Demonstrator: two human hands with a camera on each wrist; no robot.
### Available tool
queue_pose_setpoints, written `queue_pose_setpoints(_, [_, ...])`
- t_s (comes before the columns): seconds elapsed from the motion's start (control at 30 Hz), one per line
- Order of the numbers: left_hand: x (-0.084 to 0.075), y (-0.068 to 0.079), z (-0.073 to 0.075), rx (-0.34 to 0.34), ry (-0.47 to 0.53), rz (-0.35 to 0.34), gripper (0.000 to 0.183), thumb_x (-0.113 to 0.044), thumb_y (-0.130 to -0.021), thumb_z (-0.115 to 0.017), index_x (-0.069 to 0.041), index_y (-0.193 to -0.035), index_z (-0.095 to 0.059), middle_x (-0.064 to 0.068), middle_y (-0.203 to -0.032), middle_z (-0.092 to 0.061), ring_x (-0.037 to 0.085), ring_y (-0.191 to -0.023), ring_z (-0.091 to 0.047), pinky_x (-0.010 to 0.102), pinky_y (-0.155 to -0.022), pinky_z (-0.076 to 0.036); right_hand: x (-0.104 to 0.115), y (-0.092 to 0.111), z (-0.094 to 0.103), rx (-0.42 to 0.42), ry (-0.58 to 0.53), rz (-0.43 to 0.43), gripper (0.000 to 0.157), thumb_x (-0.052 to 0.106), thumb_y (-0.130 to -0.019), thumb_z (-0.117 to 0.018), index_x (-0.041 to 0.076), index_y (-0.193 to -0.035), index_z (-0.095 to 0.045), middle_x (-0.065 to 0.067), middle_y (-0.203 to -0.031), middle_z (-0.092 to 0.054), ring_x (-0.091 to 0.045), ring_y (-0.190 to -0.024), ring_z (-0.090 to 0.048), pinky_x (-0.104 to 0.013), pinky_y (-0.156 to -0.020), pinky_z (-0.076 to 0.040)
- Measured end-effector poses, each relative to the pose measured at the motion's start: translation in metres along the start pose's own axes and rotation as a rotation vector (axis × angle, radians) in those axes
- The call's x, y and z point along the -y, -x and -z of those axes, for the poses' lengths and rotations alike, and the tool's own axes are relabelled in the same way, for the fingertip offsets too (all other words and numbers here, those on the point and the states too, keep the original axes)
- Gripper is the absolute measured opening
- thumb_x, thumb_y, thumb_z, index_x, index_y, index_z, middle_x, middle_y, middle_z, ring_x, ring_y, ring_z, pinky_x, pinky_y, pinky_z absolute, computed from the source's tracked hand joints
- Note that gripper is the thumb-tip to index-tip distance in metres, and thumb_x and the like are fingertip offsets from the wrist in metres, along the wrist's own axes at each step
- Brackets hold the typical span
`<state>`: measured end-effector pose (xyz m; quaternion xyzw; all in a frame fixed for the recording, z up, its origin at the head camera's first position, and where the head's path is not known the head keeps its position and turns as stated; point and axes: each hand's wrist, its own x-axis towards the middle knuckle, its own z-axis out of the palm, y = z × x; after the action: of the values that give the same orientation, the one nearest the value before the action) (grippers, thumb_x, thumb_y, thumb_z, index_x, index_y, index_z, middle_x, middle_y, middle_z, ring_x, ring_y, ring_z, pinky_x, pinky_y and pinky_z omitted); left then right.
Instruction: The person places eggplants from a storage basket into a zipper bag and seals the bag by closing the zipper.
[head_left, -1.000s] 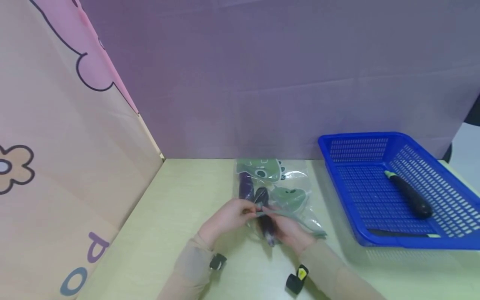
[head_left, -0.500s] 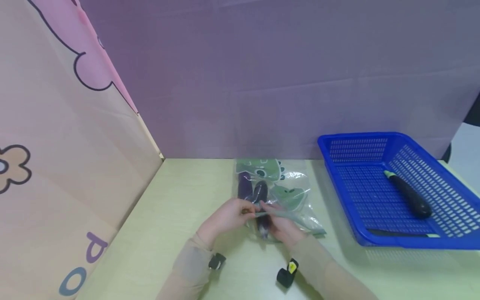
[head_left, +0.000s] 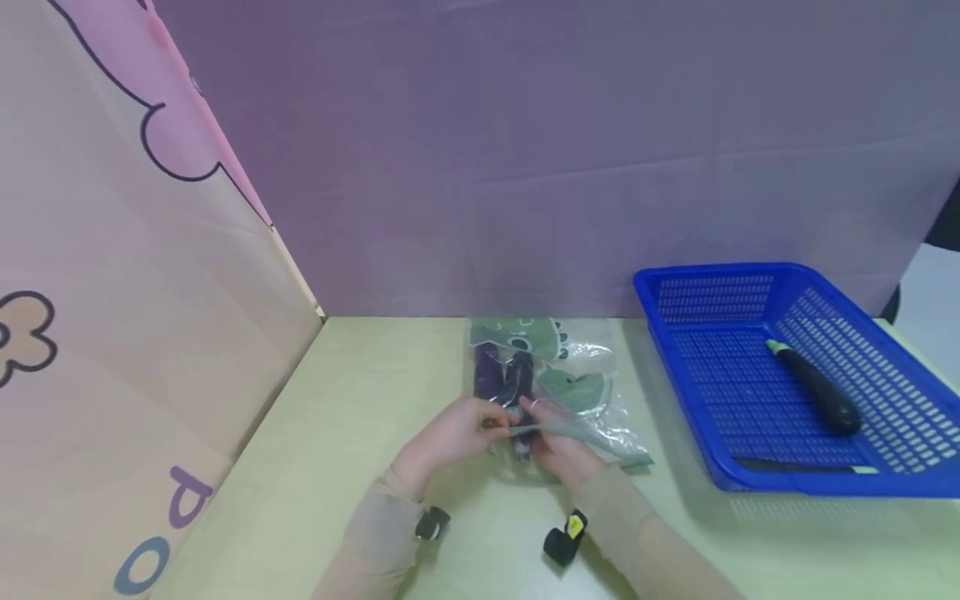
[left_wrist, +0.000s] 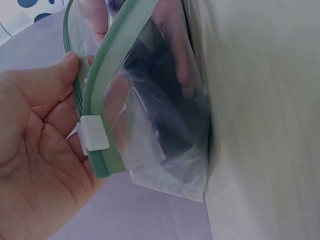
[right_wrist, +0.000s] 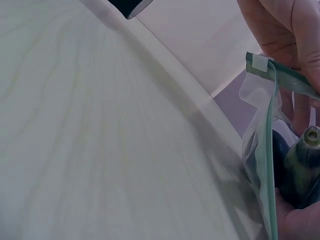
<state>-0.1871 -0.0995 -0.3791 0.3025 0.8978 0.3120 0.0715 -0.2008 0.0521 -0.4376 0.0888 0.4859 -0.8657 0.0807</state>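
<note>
A clear zip bag [head_left: 576, 390] with green cartoon prints and a green zip edge lies on the table. My left hand [head_left: 453, 435] pinches one side of its mouth near the white slider [left_wrist: 94, 134]. My right hand [head_left: 561, 443] is partly inside the mouth and grips a dark eggplant [head_left: 519, 371], whose stem end [right_wrist: 313, 136] faces out in the right wrist view. A second, purple eggplant [head_left: 488, 371] lies beside it, in the left part of the bag. The plastic and my fingers cover part of the held eggplant.
To the right stands a blue perforated basket [head_left: 678, 392]. Inside it lie one dark eggplant [head_left: 817, 390] and another dark, long item [head_left: 795, 466], mostly hidden by the near wall. A purple cloth [head_left: 555, 167] hangs behind the table [head_left: 375, 367], a printed one at left.
My right hand has moved slightly left and away from me, and the gripped eggplant has slid deeper into the bag, beside the other one. My left hand keeps its pinch on the bag's edge.
</note>
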Motion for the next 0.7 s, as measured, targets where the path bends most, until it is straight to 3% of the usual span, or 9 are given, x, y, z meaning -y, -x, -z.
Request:
queue_pose_setpoints(0.1, [0.000, 0.000, 0.000, 0.000, -0.004, 0.005, 0.008, -0.007, -0.087, -0.063, -0.006, -0.091, -0.070, 0.008, -0.094, -0.071, 0.010, -0.074, -0.061, 0.018, -0.066, -0.048, 0.000, -0.002, -0.002, -0.023, 0.007, -0.014, 0.012, 0.000, -0.094, -0.047, 0.003, -0.106, -0.048, 0.003, -0.085, -0.054, -0.006, -0.074, -0.053, -0.016, -0.069, -0.046])
queue_pose_setpoints(0.2, [0.000, 0.001, 0.001, 0.003, 0.000, 0.015, 0.009, -0.007, -0.087, -0.064, -0.005, -0.093, -0.070, 0.006, -0.090, -0.071, 0.008, -0.070, -0.058, 0.018, -0.064, -0.048, 0.002, -0.004, -0.004, -0.051, 0.018, -0.037, 0.039, 0.001, -0.095, -0.046, -0.001, -0.133, -0.039, -0.011, -0.114, -0.056, -0.010, -0.089, -0.054, -0.014, -0.072, -0.047])
queue_pose_setpoints(0.27, [0.000, 0.002, 0.001, 0.005, 0.003, 0.019, 0.010, -0.007, -0.087, -0.064, -0.005, -0.094, -0.070, 0.005, -0.087, -0.070, 0.007, -0.067, -0.056, 0.019, -0.062, -0.048, 0.002, -0.005, -0.005, -0.053, 0.041, -0.053, 0.052, 0.003, -0.096, -0.047, -0.003, -0.143, -0.028, -0.021, -0.137, -0.044, -0.017, -0.108, -0.053, -0.014, -0.077, -0.047])
queue_pose_setpoints(0.33, [-0.001, 0.002, 0.001, 0.003, -0.002, 0.019, 0.010, -0.006, -0.087, -0.064, -0.005, -0.094, -0.070, 0.005, -0.086, -0.070, 0.007, -0.067, -0.055, 0.019, -0.062, -0.048, 0.002, -0.007, -0.005, -0.043, 0.059, -0.064, 0.056, 0.005, -0.096, -0.047, -0.003, -0.146, -0.022, -0.021, -0.151, -0.026, -0.026, -0.127, -0.042, -0.018, -0.089, -0.045])
queue_pose_setpoints(0.43, [-0.001, 0.002, 0.001, 0.001, -0.004, 0.019, 0.009, -0.006, -0.087, -0.064, -0.005, -0.093, -0.070, 0.006, -0.087, -0.071, 0.007, -0.068, -0.056, 0.020, -0.063, -0.048, 0.002, -0.009, -0.005, -0.023, 0.085, -0.070, 0.056, 0.007, -0.096, -0.047, -0.005, -0.145, -0.023, -0.021, -0.155, -0.019, -0.033, -0.141, -0.023, -0.031, -0.109, -0.034])
queue_pose_setpoints(0.5, [-0.001, 0.002, 0.001, 0.001, -0.003, 0.019, 0.008, -0.006, -0.087, -0.064, -0.006, -0.092, -0.070, 0.006, -0.087, -0.071, 0.007, -0.068, -0.056, 0.019, -0.064, -0.049, 0.001, -0.010, -0.006, -0.022, 0.080, -0.063, 0.056, 0.007, -0.096, -0.048, -0.005, -0.145, -0.024, -0.020, -0.154, -0.020, -0.034, -0.143, -0.019, -0.039, -0.115, -0.025])
queue_pose_setpoints(0.6, [0.000, 0.002, 0.000, 0.008, 0.008, 0.024, 0.008, -0.006, -0.087, -0.064, -0.005, -0.092, -0.070, 0.006, -0.086, -0.070, 0.007, -0.067, -0.056, 0.019, -0.064, -0.049, 0.001, -0.013, -0.007, -0.029, 0.082, -0.041, 0.057, 0.007, -0.096, -0.050, -0.005, -0.145, -0.024, -0.020, -0.154, -0.019, -0.035, -0.144, -0.015, -0.042, -0.117, -0.016])
queue_pose_setpoints(0.7, [0.001, 0.002, 0.000, 0.013, -0.004, 0.019, 0.008, -0.006, -0.087, -0.064, -0.004, -0.092, -0.070, 0.005, -0.085, -0.070, 0.006, -0.067, -0.056, 0.018, -0.064, -0.049, 0.000, -0.016, -0.007, -0.045, 0.120, -0.028, 0.057, 0.009, -0.095, -0.051, -0.002, -0.145, -0.026, -0.019, -0.154, -0.021, -0.036, -0.143, -0.017, -0.043, -0.117, -0.015])
